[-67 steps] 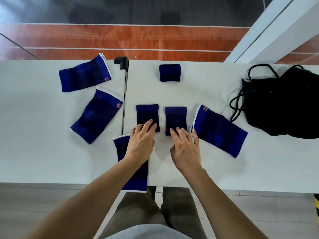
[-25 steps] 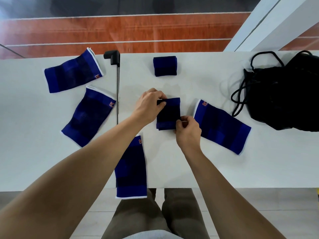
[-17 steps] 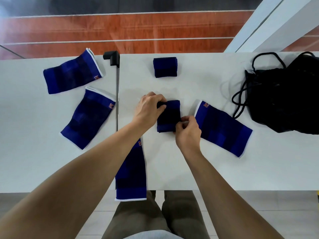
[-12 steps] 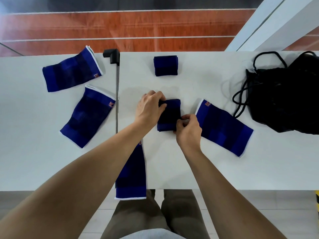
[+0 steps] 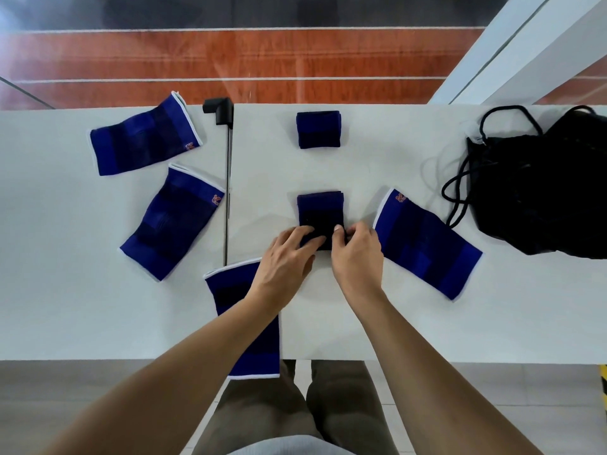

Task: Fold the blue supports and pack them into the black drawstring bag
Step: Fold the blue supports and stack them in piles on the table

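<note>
Blue supports lie scattered over the white table: nearest, an unfolded one hangs over the near edge under the left forearm, and just beyond it both hands pinch the near end of a folded stack, left hand and right hand closed on it with fingertips. Flat supports flank it (one at right, two at left). Farther back sit a folded support and the black drawstring bag, far right.

Bare forearms with no sleeves, olive-brown trousers, and a light grey shirt hem.
</note>
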The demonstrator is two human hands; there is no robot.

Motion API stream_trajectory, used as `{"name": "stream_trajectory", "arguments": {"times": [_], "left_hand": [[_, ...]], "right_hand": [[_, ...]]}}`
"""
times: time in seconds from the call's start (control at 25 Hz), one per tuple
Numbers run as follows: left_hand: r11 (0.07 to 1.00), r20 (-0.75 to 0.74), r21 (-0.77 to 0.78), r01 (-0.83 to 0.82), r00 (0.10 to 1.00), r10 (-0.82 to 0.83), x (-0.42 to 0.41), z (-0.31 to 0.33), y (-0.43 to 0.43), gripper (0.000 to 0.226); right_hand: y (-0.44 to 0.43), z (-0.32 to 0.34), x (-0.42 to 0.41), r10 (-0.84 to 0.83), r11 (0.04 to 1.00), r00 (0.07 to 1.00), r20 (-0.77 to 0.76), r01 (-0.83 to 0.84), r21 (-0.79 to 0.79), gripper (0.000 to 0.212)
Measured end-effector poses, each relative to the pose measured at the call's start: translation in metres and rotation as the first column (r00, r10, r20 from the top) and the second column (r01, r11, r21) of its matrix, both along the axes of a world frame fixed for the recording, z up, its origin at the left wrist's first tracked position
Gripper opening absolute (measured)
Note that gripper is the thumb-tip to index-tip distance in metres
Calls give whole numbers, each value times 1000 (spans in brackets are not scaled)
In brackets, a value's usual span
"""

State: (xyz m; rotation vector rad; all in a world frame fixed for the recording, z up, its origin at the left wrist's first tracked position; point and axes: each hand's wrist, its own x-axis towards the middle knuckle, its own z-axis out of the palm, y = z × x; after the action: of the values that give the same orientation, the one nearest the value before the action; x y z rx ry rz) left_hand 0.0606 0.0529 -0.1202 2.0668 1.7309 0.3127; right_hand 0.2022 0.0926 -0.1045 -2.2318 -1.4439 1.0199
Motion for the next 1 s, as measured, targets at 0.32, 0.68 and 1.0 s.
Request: {"name": "stream_trajectory", "arguments": {"times": [0.32,0.68,1.0], "left_hand": [[1000,26,4,3,1000,-3,-2,2,-8,34],[1000,-2,6,7,1000,-7,-3,2,-21,43],[999,45,7,36,998,-37,-7,9,-8,38]], "right_hand": [[-11,5,8,-101,986,955,-280,59,-154,10],[-14,-3,8,-490,859,735,-468,316,-403,14],[-39,-1,38,535,826,844,44,-533,182,34]]}}
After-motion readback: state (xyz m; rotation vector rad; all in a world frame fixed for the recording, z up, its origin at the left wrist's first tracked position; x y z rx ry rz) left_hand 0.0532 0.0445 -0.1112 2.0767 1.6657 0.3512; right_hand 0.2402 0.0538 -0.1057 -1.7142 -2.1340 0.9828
